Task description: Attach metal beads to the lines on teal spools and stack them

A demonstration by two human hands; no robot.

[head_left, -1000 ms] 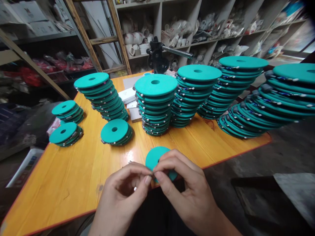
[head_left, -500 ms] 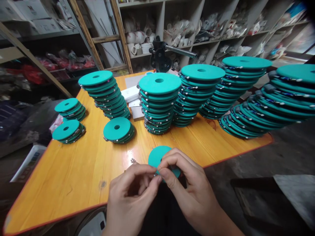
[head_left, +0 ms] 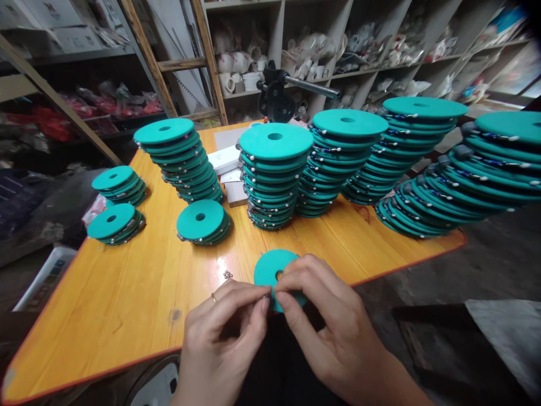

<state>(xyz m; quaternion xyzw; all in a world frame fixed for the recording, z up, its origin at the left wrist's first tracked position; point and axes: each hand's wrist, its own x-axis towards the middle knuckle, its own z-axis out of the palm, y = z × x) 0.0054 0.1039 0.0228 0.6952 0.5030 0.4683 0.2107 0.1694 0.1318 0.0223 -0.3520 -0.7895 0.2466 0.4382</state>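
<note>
A single green disc (head_left: pixel 267 269) with a centre hole lies at the table's front edge, partly hidden by my fingers. My left hand (head_left: pixel 230 332), a ring on one finger, pinches something tiny and dark over the disc's near edge. Close beside it, my right hand (head_left: pixel 327 316) has thumb and forefinger pressed together above the disc; whatever is between them is too small to make out. A little cluster of small metal beads (head_left: pixel 227 274) sits on the wood left of the disc.
Tall stacks of green discs (head_left: pixel 276 169) line the wooden table's (head_left: pixel 139 299) back and right. Shorter stacks (head_left: pixel 200 220) stand at left. Behind are a black clamp-like device (head_left: pixel 274 96), a white box (head_left: pixel 224 160) and shelves. A dark stool-like object (head_left: pixel 456 338) is at lower right.
My hands have drawn slightly apart at the fingertips, and more of the disc's centre hole shows. The view has shifted a little.
</note>
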